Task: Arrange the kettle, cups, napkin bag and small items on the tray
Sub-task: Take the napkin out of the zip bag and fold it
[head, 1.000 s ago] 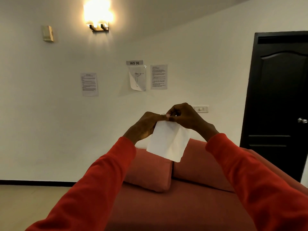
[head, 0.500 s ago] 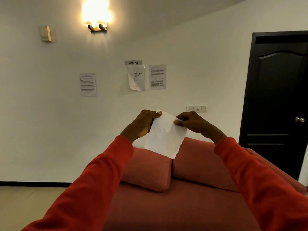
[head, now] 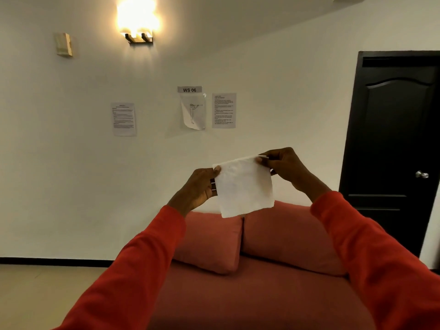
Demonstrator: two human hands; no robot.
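Compared with half a second back, I see the two hands have drawn apart along the top edge of the white napkin (head: 244,186), which now hangs as a flat, nearly square sheet rather than a narrower folded piece. One second back the fingertips met above it; now they sit at opposite upper corners.

My left hand (head: 197,189) pinches the napkin's upper left corner between thumb and fingers, closed on the paper. My right hand (head: 285,166) pinches the upper right corner, a little higher than the left, also closed on the paper, so the top edge slopes up toward the right. Both arms wear red sleeves (head: 133,279) reaching up from below the napkin.

Below the napkin is a red sofa (head: 250,301), with two red cushions (head: 209,244) side by side just under the napkin's lower edge. Behind the napkin is a white wall (head: 59,175). Above the napkin on that wall a label reading "WS 06" (head: 189,89) sits over a sheet with a line drawing (head: 193,113), with a printed sheet just right of it and another well to the left. Far above and left of the napkin a wall lamp (head: 138,22) is lit. Right of the napkin stands a black door (head: 392,139) with a metal knob (head: 422,174).

I see no tray, kettle or cups, and no container from here.
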